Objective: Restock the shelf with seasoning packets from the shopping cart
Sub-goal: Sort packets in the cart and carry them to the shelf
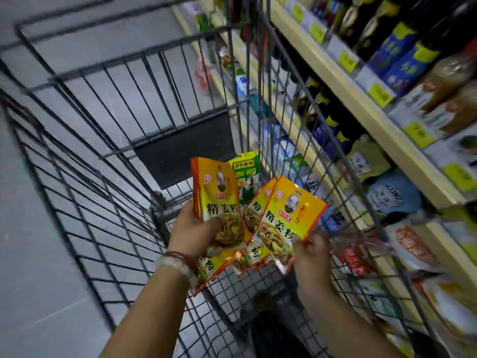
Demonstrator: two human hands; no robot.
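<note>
the seasoning packets (219, 202) are flat, glossy yellow and orange pouches with red edges, and they are inside the shopping cart (108, 140), lifted above its wire floor. the left hand (192, 228) grips a small upright stack of them, with the thumb pressed on the front. the right hand (311, 250) pinches the lower corner of one tilted packet (289, 215), and more packets lie fanned between and under the two hands. a green packet (245, 174) stands behind them. i judge the step is gathering the packets into one bundle; next they must be squared together and carried to the right, to the shelf (361, 104). its edge looks like pale wood with yellow price tags (379, 95), and dark bottles (333, 122) stand there.
</note>
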